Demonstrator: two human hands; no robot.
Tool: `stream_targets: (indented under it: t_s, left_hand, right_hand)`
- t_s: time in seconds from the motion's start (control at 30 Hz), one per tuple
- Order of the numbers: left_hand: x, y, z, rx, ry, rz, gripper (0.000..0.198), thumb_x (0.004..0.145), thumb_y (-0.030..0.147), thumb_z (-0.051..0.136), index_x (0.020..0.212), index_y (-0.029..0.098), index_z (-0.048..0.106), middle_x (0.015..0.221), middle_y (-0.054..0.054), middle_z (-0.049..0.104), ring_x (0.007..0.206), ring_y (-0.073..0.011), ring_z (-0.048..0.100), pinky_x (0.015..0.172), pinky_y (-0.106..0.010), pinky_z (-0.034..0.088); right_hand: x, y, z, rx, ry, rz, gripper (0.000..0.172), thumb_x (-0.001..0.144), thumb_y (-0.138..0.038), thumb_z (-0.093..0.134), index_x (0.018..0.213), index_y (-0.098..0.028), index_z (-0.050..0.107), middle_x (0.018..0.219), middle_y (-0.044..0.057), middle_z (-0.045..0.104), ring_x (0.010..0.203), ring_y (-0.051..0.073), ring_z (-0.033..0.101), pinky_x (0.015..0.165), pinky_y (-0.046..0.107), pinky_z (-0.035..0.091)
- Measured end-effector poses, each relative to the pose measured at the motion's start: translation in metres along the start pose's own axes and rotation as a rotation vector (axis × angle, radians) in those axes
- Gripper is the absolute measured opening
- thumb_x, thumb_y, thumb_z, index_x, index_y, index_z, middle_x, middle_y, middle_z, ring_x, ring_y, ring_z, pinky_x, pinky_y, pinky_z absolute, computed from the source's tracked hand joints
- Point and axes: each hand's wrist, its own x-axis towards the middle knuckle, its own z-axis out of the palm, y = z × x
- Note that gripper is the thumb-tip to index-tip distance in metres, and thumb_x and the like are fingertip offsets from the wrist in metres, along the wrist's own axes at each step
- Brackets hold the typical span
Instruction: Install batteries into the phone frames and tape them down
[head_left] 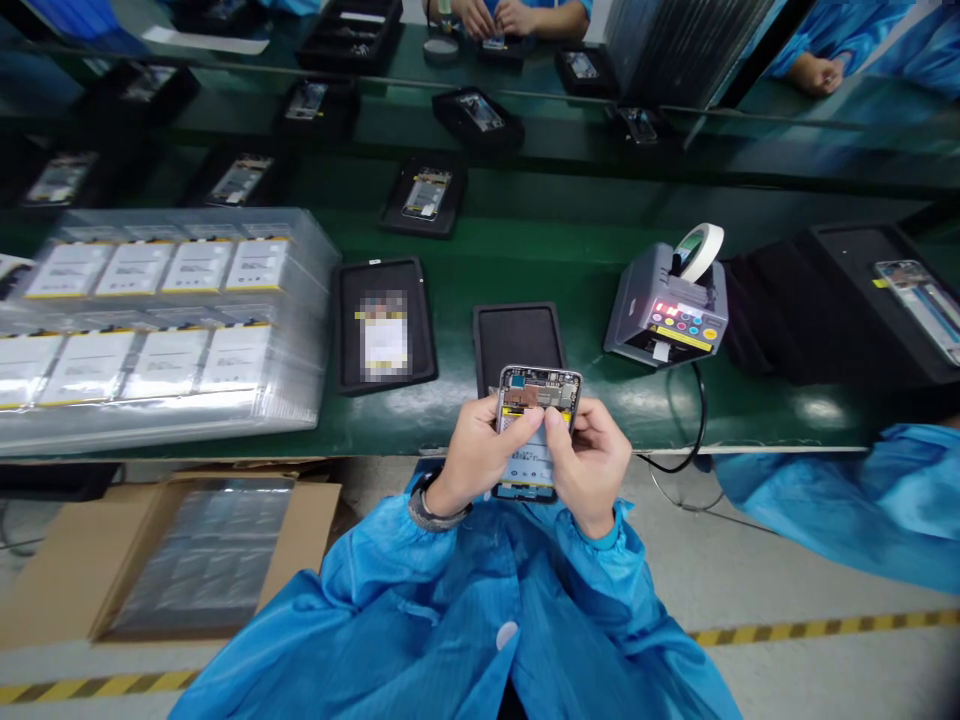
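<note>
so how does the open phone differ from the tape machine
The open phone is in the left hand and right hand; the tape machine stands on the green table. The phone is flat and slim, the tape machine boxy with a tape roll on top. The phone shows bare inner parts, the tape machine a lit red display. Both show yellow.

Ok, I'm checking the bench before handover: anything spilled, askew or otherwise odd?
One oddity: a pixelated patch hides most of what lies in the black tray beside the clear plastic trays, so its state can't be judged. I see no spill, and the opened phone in the left hand and right hand shows no obvious damage.
</note>
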Motion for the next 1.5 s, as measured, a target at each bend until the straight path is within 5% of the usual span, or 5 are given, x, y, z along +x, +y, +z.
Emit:
stream_targets:
  t_s: [0.83,0.93,1.1,1.2,1.5]
  left_hand:
    - [0.011,-0.025,0.005,-0.169,0.029,-0.136,0.037,0.072,0.045,0.083,0.084,0.011,0.075,0.082,-0.006,0.074,0.067,-0.0157,0.064,0.061,-0.022,0.051]
    - [0.018,-0.032,0.006,-0.334,0.040,-0.302,0.044,0.066,0.048,0.088,0.086,0.011,0.074,0.078,-0.006,0.074,0.062,-0.0153,0.065,0.058,-0.023,0.053]
    - [0.025,-0.036,0.001,-0.406,0.074,-0.488,0.052,0.058,0.051,0.092,0.082,0.011,0.069,0.066,-0.005,0.070,0.052,-0.0165,0.065,0.049,-0.025,0.054]
    - [0.028,-0.038,-0.003,-0.389,0.070,-0.480,0.052,0.058,0.049,0.093,0.083,0.011,0.068,0.067,-0.005,0.071,0.052,-0.0178,0.067,0.047,-0.025,0.055]
    - [0.035,-0.043,-0.005,-0.471,0.136,-0.522,0.035,0.073,0.035,0.085,0.092,0.011,0.068,0.074,-0.007,0.074,0.058,-0.0195,0.071,0.052,-0.026,0.059]
  right_hand:
    - [0.007,0.005,0.009,0.086,0.012,0.120,0.027,0.088,-0.043,0.068,0.078,-0.019,0.060,0.064,-0.002,0.061,0.055,0.012,0.054,0.052,0.023,0.043]
    - [0.026,0.014,-0.013,0.086,-0.103,0.202,0.029,0.089,-0.044,0.067,0.076,-0.018,0.065,0.058,-0.002,0.060,0.050,0.011,0.054,0.052,0.023,0.045]
    - [0.083,0.051,-0.086,0.047,0.505,0.202,0.021,0.079,-0.035,0.072,0.075,-0.014,0.068,0.048,-0.003,0.058,0.039,0.010,0.050,0.041,0.020,0.040]
    - [0.106,0.067,-0.113,0.052,0.483,0.296,0.025,0.074,-0.036,0.074,0.071,-0.012,0.068,0.047,0.000,0.059,0.035,0.011,0.050,0.035,0.020,0.036]
    - [0.116,0.067,-0.103,0.025,0.407,0.354,0.023,0.069,-0.031,0.077,0.064,-0.012,0.066,0.048,0.003,0.062,0.035,0.011,0.055,0.033,0.017,0.038]
